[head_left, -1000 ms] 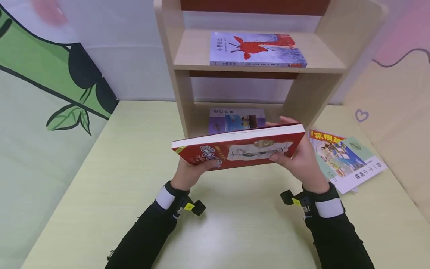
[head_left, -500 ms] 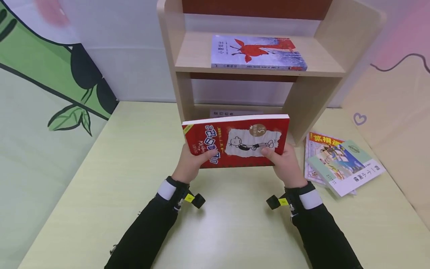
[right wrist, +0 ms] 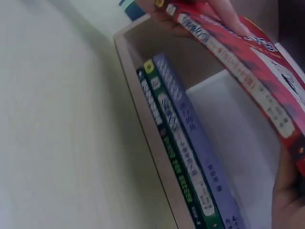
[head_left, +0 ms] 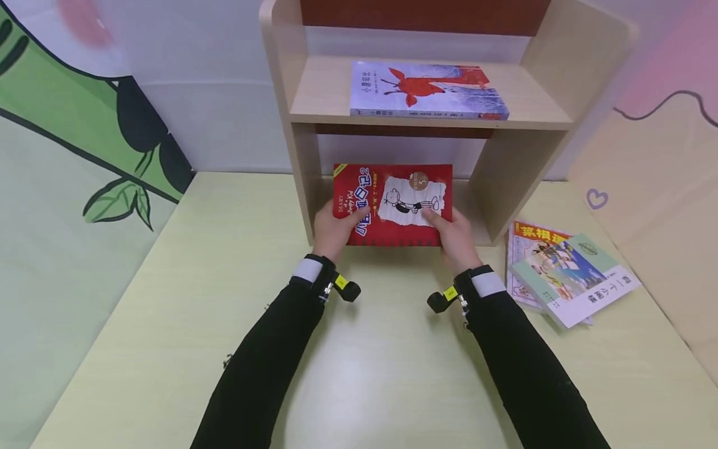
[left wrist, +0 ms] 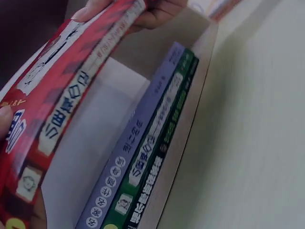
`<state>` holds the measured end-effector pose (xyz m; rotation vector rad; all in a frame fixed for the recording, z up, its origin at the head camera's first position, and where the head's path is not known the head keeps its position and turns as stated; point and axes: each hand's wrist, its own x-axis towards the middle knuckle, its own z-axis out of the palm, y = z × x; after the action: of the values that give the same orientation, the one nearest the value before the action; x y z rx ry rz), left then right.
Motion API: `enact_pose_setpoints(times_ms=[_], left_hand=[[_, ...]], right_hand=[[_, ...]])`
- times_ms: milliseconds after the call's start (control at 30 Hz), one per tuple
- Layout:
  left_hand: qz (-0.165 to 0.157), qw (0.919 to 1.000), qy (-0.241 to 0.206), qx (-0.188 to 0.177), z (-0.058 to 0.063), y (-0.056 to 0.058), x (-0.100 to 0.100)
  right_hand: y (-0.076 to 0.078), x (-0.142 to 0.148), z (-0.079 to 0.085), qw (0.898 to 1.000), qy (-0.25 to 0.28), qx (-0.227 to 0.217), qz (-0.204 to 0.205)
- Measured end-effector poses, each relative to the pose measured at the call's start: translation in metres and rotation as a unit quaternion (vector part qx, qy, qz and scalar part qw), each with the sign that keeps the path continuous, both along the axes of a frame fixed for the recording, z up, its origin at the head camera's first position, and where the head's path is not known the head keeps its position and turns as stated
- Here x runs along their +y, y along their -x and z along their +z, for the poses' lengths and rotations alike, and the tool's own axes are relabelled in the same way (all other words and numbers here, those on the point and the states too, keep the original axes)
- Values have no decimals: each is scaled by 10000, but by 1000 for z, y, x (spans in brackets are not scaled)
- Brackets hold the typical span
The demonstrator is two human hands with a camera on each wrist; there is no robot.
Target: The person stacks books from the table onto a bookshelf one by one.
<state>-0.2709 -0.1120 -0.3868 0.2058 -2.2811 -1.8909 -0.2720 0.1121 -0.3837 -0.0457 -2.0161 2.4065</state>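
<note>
Red book [head_left: 392,209], left hand [head_left: 332,232] and right hand [head_left: 459,240] have moved forward since half a second ago, reaching the bookcase's lower opening. Pale table [head_left: 387,362] spreads before the bookcase [head_left: 583,65]; two overlapping books [head_left: 578,277] lie right of the bookcase, a flat stack of books [left wrist: 157,119] in its lower opening, a blue book [head_left: 429,90] on its upper shelf. Above that stack, the red book's long axis runs across the bookcase, title end left, spine facing out. Both hands grip its ends, thumbs on the cover, probably to keep it steady between the bookcase's sides.
</note>
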Motion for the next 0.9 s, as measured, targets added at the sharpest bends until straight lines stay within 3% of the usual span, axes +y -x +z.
enact_pose_setpoints(times_ms=[100, 200, 400, 500, 600, 800, 900], left_hand=[[179, 9990, 397, -23, 1, 11, 2], [353, 9962, 797, 66, 1, 22, 5], [660, 9838, 1451, 819, -2, 42, 14], [804, 9777, 1687, 961, -7, 49, 19], [939, 9740, 1829, 954, -12, 51, 21], [956, 9660, 2203, 959, -21, 56, 22], [883, 9639, 2400, 743, -20, 57, 24]], right_hand=[[13, -3, -2, 9976, -607, 61, -334], [24, -4, -3, 9864, -1513, 206, -604], [43, -4, -7, 9419, -3007, 1055, -1059], [50, -4, -13, 9165, -3556, 1293, -1296], [55, -7, -20, 8995, -3936, 1289, -1393], [55, -10, -26, 8911, -4197, 1023, -1391], [58, -9, -31, 8802, -4414, 938, -1470]])
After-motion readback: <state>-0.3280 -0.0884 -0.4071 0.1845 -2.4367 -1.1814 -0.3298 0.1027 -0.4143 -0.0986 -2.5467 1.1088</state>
